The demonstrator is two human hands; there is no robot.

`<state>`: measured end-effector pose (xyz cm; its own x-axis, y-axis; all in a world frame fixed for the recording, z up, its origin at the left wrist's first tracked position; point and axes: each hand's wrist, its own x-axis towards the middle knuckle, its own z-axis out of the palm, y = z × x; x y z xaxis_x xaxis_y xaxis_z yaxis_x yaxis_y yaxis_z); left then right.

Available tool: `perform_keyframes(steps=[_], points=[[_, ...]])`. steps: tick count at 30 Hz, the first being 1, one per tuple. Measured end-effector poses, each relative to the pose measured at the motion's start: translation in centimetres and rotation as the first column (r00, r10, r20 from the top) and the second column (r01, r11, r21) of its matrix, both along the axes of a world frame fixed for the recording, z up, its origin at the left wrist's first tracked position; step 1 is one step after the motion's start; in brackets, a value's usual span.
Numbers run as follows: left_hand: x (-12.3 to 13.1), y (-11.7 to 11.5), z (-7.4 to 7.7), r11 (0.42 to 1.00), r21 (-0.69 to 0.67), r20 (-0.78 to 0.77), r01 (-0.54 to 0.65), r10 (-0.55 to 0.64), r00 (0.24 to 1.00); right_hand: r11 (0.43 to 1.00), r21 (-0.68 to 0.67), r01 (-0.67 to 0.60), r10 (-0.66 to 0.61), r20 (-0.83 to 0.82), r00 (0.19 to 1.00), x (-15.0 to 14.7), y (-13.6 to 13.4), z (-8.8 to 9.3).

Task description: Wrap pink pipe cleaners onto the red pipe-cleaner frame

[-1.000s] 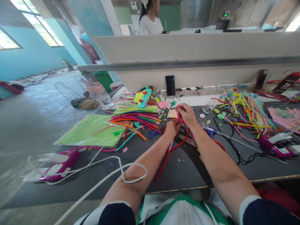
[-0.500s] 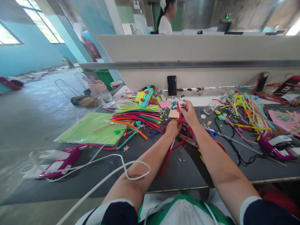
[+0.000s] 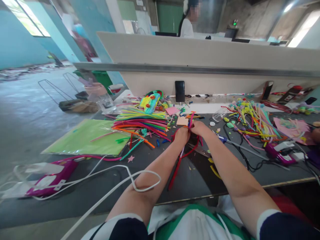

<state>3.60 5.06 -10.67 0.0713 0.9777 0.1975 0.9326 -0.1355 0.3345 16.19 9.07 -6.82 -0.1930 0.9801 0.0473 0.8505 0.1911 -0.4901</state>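
Head view, nearest first: both forearms [image 3: 232,166] stretch forward over the worktop [image 3: 197,181] and converge, elbows wide, with a white cable [image 3: 147,171] looping across the left one. Just short of the left hand [image 3: 182,135], a fuzzy red stem [image 3: 175,175] trails back toward the body, and to that hand's right a red curve [image 3: 191,152] bows over the surface. The left hand is closed, back uppermost, seemingly clamping the base of a pink stem [image 3: 191,118] that stands up between the two hands. The right hand [image 3: 198,128] comes in just beside it, wrist bent inward and fingers curled at the stem; its fingertips are hidden, so whether they pinch cannot be told. The step in hand looks like bending or winding the pink stem at the left hand's hold; continuing would call for a steady left grip and a fine right-hand turn. Just beyond the hands lies a tan pad [image 3: 182,121]; left of the left hand spreads a bundle of coloured stems [image 3: 142,125]. Farther ahead, a black phone [image 3: 180,91] leans upright against the pale partition [image 3: 212,50], behind which a person in white [image 3: 187,28] is partly visible.
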Motion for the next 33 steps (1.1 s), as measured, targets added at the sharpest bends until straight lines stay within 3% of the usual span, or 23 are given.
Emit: perform_keyframes(steps=[10, 25, 33], points=[[-0.5, 0.0, 0.3, 0.999, -0.029, 0.014, 0.019, -0.018, 1.000, 0.990, 0.097, 0.103, -0.087, -0.154, 0.984, -1.9, -2.6, -1.5], [-0.8, 0.2, 0.3, 0.998, 0.053, 0.125, 0.022, -0.029, 0.992, 0.958, 0.128, 0.256, -0.200, -0.341, 0.919, -2.0, -2.6, -2.9], [-1.4, 0.4, 0.8, 0.987, 0.150, 0.336, -0.052, -0.002, 0.942, 0.965, 0.129, 0.229, -0.159, -0.406, 0.900, -1.8, -2.4, -2.7]])
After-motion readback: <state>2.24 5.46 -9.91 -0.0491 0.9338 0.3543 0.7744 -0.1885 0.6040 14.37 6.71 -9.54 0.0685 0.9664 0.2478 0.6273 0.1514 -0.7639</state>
